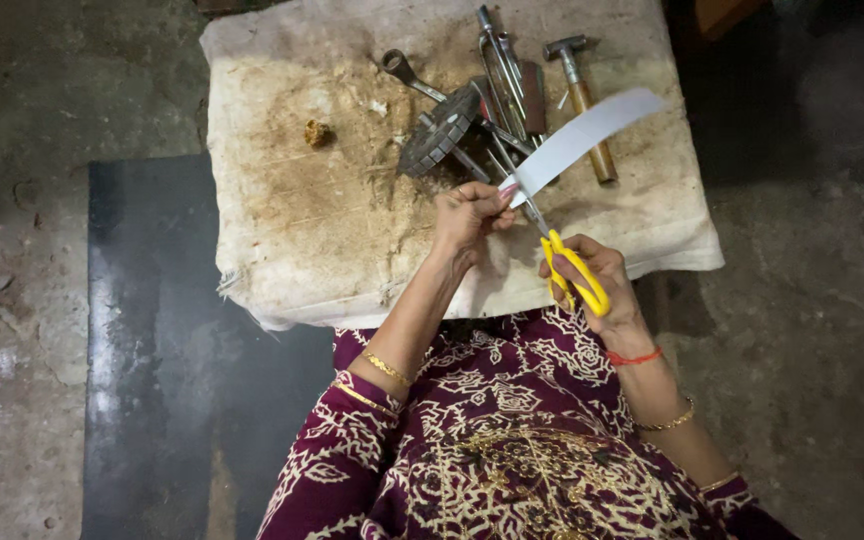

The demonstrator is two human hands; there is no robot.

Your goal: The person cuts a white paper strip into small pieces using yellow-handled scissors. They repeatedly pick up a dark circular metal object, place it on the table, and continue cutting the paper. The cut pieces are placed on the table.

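— Head view, looking down: left hand (469,212) pinching the near end of a white paper strip (584,134), held slanting up above a stained cloth pad (302,200).

— And the right hand (592,272)?

— Closed through the yellow handles of scissors (570,268), blades meeting the strip's near end just beside the left fingers.

— Beyond?

— Heap of metal tools (472,120) and a wooden-handled hammer (584,90) lying on the pad.
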